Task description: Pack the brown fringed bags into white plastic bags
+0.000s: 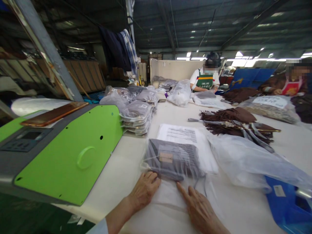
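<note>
A dark grey handbag (175, 157) with a small tan tag lies flat inside a clear plastic bag (168, 195) on the table in front of me. At its near left corner my left hand (143, 188) has its fingers bent and closed on the plastic. My right hand (198, 206) lies over the loose near end of the plastic, fingers stretched out and slightly apart, the index fingertip close to the handbag's near edge. Under the far side of the handbag is a stack of white printed plastic bags (207, 152).
To the left stands a green and grey machine (70, 156) with a phone (55, 113) on top. Beyond it are piles of bagged goods (137, 113). Brown fringed bags (234, 123), crumpled plastic (248, 159) and a blue bin (287, 204) lie right. Two people work across the table.
</note>
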Available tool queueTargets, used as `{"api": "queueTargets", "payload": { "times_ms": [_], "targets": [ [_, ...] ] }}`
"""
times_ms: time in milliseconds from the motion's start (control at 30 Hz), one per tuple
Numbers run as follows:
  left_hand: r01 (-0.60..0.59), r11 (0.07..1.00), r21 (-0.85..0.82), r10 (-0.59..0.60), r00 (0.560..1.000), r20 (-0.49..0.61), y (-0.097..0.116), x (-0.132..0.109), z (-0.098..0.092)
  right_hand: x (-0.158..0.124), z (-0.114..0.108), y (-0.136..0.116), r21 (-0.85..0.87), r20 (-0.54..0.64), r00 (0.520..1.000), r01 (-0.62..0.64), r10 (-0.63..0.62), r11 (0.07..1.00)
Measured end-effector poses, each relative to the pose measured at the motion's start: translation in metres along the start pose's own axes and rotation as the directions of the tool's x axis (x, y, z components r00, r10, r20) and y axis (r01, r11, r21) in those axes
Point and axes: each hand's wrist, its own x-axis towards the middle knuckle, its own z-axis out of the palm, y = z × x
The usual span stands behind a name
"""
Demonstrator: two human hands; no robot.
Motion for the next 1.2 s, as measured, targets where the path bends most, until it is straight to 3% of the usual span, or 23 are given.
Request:
{"api": "queueTargets", "payload": {
  "times_ms": [100, 200, 300, 400, 467, 533, 600, 667, 867, 967, 1067, 1133, 1200],
  "targets": [
    [0.149, 0.985, -0.086, -0.146, 0.989, 0.036, -0.017, -0.012, 0.010, 0.001, -0.007, -0.002, 0.052, 0.116, 0.991, -0.078, 0.072, 0.996],
    [0.247, 0.954, -0.171, -0.235, 0.968, 0.087, -0.023, -0.019, 0.003, 0.004, -0.016, -0.007, 0.071, 0.173, 0.979, -0.120, 0.106, 0.990],
    [0.301, 0.938, -0.172, -0.281, 0.951, 0.130, -0.023, -0.019, -0.004, 0.005, -0.026, -0.010, 0.093, 0.191, 0.974, -0.143, 0.123, 0.985],
    [0.323, 0.923, -0.209, -0.296, 0.944, 0.148, -0.027, -0.016, -0.007, -0.002, -0.031, -0.002, 0.232, 0.166, 0.979, -0.152, 0.114, 0.961],
    [0.305, 0.919, -0.248, -0.271, 0.949, 0.163, -0.033, -0.016, -0.009, -0.014, -0.028, 0.014, 0.367, 0.080, 0.990, -0.139, 0.118, 0.920],
    [0.270, 0.926, -0.264, -0.220, 0.954, 0.203, -0.041, -0.017, -0.010, -0.030, -0.017, 0.038, 0.422, -0.133, 0.974, -0.110, 0.181, 0.900],
    [0.221, 0.946, -0.236, -0.165, 0.958, 0.233, -0.050, -0.018, -0.011, -0.047, -0.004, 0.065, 0.354, -0.405, 0.881, -0.093, 0.243, 0.930],
    [0.145, 0.976, -0.164, -0.107, 0.970, 0.219, -0.059, -0.021, -0.011, -0.060, 0.009, 0.087, 0.274, -0.525, 0.823, -0.076, 0.215, 0.959],
    [-0.089, 0.994, -0.065, 0.094, 0.993, 0.070, -0.079, -0.028, -0.016, -0.062, 0.029, 0.115, 0.229, -0.528, 0.839, -0.006, 0.129, 0.974],
    [-0.130, 0.990, -0.045, 0.136, 0.979, 0.155, -0.084, -0.030, -0.024, -0.052, 0.038, 0.121, 0.186, -0.519, 0.854, 0.067, 0.040, 0.980],
    [-0.130, 0.991, -0.030, 0.133, 0.964, 0.231, -0.088, -0.031, -0.028, -0.045, 0.047, 0.125, 0.204, -0.563, 0.825, 0.085, 0.046, 0.975],
    [-0.110, 0.993, -0.042, 0.117, 0.965, 0.233, -0.089, -0.031, -0.026, -0.044, 0.049, 0.125, 0.190, -0.563, 0.826, 0.090, 0.033, 0.978],
    [-0.099, 0.992, -0.073, 0.112, 0.971, 0.211, -0.089, -0.030, -0.022, -0.044, 0.046, 0.122, 0.122, -0.513, 0.857, 0.128, -0.048, 0.984]
  ]
}}
